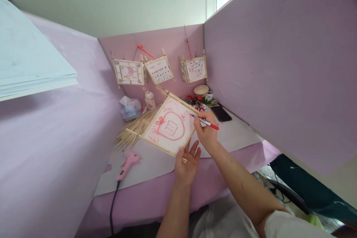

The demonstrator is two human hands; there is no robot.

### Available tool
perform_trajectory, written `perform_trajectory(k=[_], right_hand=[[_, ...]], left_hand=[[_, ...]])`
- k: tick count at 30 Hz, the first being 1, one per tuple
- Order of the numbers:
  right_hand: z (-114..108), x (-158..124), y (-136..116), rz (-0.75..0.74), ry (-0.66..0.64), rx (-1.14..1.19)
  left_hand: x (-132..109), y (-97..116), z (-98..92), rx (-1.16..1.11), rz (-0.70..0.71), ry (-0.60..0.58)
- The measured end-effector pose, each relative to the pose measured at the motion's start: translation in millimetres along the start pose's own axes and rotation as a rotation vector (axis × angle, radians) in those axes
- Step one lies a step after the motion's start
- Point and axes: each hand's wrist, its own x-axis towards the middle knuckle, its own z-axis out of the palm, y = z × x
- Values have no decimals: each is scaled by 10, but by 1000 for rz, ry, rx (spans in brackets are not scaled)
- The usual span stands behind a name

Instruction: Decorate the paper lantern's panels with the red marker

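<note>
My right hand (205, 130) is closed around a red marker (208, 123), its tip at the upper right part of a white panel. That panel belongs to a wooden-stick lantern frame (152, 139), tilted above the table. Red line drawings cover the panel (178, 122): a large rounded outline with a bow, a boxy figure inside it, and smaller shapes near the corners. At the lower corner of the frame, my left hand (187, 161) grips a stick end between thumb and palm, its other fingers behind and beside the edge.
A pink glue gun (128, 163) with a black cord lies at the left. Thin wooden sticks (131, 134) are heaped behind it, near a tissue pack (130, 108). A black phone (221, 113) rests at the right. Several decorated lanterns (196, 70) hang at the back, between purple partitions (279, 63).
</note>
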Motion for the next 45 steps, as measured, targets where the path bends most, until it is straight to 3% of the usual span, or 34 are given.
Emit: perform_trajectory(k=[33,39,45], right_hand=[[-11,-36,36,6,-1,8],[-27,-47,0,17,103,164],[-80,-84,-78,43,107,177]], left_hand=[[0,5,9,-39,-4,-10],[-8,15,7,-19,-13,10],[-14,16,6,-29,-3,-15]])
